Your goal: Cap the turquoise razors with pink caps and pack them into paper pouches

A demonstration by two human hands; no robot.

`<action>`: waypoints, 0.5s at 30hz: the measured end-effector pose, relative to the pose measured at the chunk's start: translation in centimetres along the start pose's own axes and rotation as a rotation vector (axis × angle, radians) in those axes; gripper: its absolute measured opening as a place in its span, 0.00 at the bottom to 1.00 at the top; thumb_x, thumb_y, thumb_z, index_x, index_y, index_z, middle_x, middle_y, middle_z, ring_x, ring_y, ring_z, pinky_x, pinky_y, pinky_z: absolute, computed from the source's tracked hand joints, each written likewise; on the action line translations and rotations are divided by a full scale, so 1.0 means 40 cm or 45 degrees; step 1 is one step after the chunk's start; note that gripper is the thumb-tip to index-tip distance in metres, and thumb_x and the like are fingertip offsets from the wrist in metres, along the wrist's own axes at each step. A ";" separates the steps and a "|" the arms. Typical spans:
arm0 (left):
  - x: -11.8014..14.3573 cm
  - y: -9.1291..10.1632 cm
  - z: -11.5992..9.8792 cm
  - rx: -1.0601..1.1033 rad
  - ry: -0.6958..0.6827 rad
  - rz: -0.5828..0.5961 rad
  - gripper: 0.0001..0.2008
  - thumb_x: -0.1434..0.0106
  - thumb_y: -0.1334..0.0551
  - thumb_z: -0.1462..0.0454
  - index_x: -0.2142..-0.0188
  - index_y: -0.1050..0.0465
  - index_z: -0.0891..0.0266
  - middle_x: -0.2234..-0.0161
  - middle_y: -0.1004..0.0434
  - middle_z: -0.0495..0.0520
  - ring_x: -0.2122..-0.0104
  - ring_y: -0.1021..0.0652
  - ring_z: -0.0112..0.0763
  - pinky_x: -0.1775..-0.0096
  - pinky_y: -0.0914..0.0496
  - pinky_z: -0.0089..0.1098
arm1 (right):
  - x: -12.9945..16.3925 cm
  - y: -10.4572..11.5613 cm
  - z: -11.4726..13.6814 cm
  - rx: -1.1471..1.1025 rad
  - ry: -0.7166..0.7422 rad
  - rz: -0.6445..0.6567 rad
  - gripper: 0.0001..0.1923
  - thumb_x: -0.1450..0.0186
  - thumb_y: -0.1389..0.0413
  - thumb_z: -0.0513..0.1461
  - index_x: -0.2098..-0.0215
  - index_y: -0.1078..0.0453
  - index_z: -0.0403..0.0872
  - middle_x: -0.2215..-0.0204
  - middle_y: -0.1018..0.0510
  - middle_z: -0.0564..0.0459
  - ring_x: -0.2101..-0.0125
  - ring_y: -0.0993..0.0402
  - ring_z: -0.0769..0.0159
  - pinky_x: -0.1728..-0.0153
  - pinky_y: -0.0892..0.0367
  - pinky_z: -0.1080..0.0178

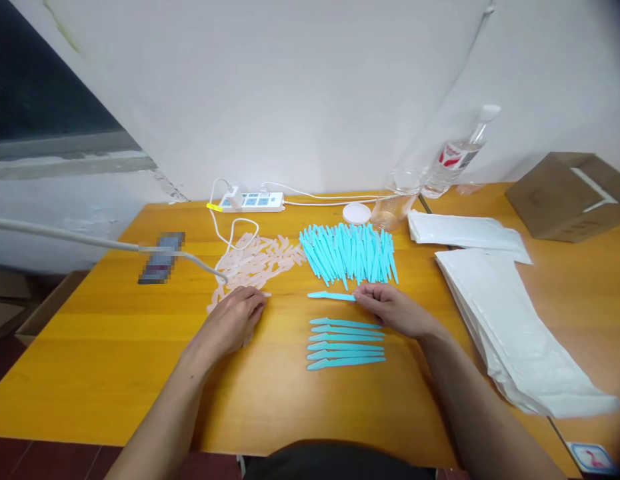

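Pinching teal stick (331, 295), right hand (393, 309).

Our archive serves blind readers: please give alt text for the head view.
The right hand pinches a turquoise plastic knife above a row of five; the left hand rests on pale pink pieces on an orange table.

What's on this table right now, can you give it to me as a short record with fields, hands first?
left hand: palm down on the near edge of the pink pieces
right hand: fingertips pinch one end of a single blue piece
blue row: five pieces lying side by side, in front of the hands
blue pile: heaped behind the hands
white bags: stacked at the right
power strip: by the wall
bottle: leaning, back right
cardboard box: far right
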State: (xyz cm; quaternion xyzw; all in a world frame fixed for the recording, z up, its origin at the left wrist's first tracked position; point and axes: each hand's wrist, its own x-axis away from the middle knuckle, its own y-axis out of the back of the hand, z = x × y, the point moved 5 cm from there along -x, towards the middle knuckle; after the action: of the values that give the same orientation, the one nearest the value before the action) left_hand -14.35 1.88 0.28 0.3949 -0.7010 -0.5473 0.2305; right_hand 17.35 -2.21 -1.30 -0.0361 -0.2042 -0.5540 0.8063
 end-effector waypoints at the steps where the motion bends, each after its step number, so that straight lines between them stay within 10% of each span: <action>1: -0.005 0.002 -0.005 -0.029 -0.011 0.026 0.12 0.30 0.44 0.65 0.59 0.20 0.58 0.58 0.18 0.57 0.57 0.21 0.41 0.53 0.27 0.40 | -0.001 -0.002 -0.005 -0.001 -0.006 0.017 0.24 0.33 0.48 0.59 0.69 0.37 0.47 0.78 0.43 0.62 0.79 0.48 0.74 0.79 0.48 0.68; 10: -0.048 0.021 -0.088 0.294 -0.049 -0.045 0.13 0.27 0.47 0.64 0.50 0.25 0.59 0.56 0.23 0.57 0.57 0.22 0.35 0.54 0.29 0.35 | 0.001 0.005 -0.013 -0.029 -0.034 0.028 0.25 0.35 0.48 0.61 0.68 0.37 0.47 0.78 0.44 0.63 0.80 0.50 0.74 0.79 0.50 0.68; 15: -0.082 -0.019 -0.122 0.678 0.235 -0.186 0.10 0.29 0.42 0.60 0.57 0.22 0.60 0.63 0.18 0.54 0.64 0.20 0.34 0.60 0.27 0.32 | -0.002 0.010 -0.028 -0.056 -0.045 0.050 0.24 0.34 0.48 0.60 0.66 0.36 0.47 0.79 0.44 0.63 0.81 0.51 0.75 0.81 0.53 0.68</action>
State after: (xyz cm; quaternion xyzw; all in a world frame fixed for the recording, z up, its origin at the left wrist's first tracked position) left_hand -8.54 1.60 1.37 0.5393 -0.7657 -0.3208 0.1416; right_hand 18.01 -2.28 -2.29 -0.0675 -0.2054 -0.5417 0.8123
